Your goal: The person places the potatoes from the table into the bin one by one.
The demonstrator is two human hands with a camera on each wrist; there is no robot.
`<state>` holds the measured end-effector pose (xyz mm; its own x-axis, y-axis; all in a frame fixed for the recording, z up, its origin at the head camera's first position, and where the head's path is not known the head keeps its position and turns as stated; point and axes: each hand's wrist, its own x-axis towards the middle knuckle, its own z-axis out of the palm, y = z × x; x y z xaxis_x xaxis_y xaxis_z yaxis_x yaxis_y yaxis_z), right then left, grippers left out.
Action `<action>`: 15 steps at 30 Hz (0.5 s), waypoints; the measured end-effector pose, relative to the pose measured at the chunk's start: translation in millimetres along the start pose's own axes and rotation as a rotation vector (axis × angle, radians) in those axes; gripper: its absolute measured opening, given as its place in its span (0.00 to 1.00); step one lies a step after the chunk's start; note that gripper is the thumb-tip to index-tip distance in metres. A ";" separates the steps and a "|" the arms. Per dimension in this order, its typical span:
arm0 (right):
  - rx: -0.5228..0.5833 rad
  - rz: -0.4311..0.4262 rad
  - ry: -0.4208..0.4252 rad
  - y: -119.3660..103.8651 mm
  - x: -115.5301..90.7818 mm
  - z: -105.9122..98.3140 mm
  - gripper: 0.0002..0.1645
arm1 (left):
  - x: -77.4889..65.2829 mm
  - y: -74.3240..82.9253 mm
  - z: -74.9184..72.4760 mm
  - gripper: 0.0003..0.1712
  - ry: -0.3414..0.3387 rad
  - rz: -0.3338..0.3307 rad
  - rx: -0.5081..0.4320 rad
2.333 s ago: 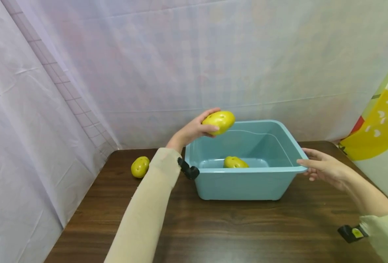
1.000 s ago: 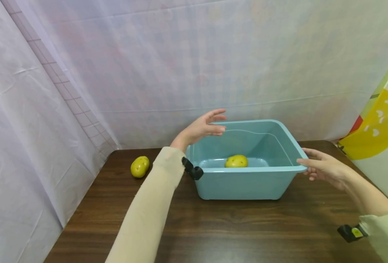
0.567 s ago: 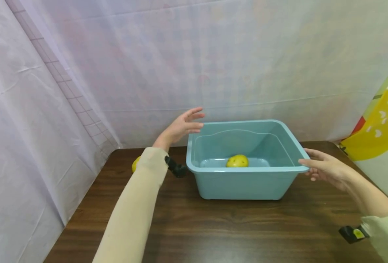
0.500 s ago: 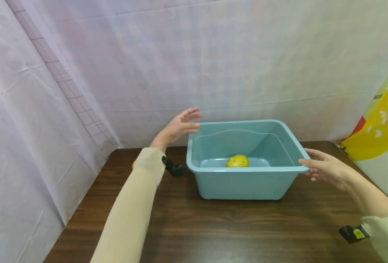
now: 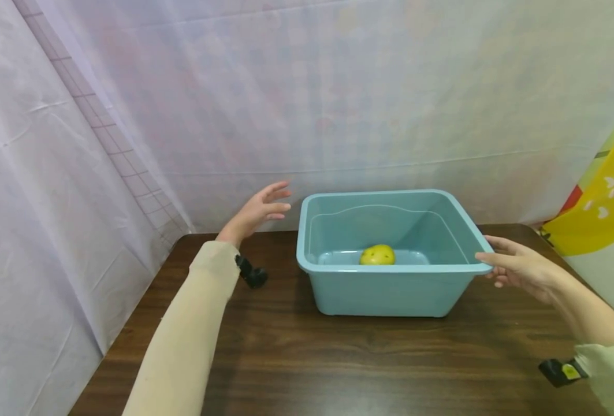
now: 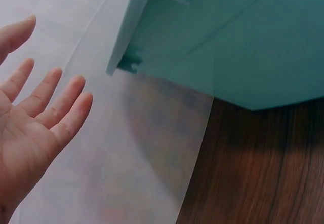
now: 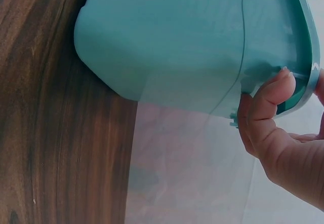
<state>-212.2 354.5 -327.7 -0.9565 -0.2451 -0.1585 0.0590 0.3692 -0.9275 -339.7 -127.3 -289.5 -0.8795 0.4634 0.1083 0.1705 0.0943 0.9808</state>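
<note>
My left hand (image 5: 257,211) is in the air left of the light blue plastic tub (image 5: 390,292), fingers spread and loosely bent, holding nothing. The left wrist view shows its bare palm (image 6: 23,133) apart from the tub's side. My right hand (image 5: 520,266) pinches the tub's right rim near the front corner. In the right wrist view its fingers (image 7: 268,102) curl under the rim, against the outer wall. A yellow potato (image 5: 377,255) lies on the tub's floor, its lower part hidden by the front wall.
The tub stands on a dark brown wooden table (image 5: 364,364), towards its back edge. A pale curtain (image 5: 244,104) hangs right behind the table, and another white sheet (image 5: 31,202) is at the left. A yellow printed panel (image 5: 598,208) is at the right.
My left hand let go of a potato over the tub, then moved left away from it. The potato on the left tabletop is now hidden behind my left arm. My right hand stayed at the rim.
</note>
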 end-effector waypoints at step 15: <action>-0.008 -0.005 0.001 2.1 -1.5 -1.9 0.43 | -20.0 -23.6 -24.8 0.36 0.020 -0.029 0.124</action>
<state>-211.2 357.4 -328.8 -0.9571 -0.2456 -0.1537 0.0524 0.3750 -0.9255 -337.1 -160.6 -310.8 -0.8933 0.4415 0.0843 0.1971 0.2162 0.9563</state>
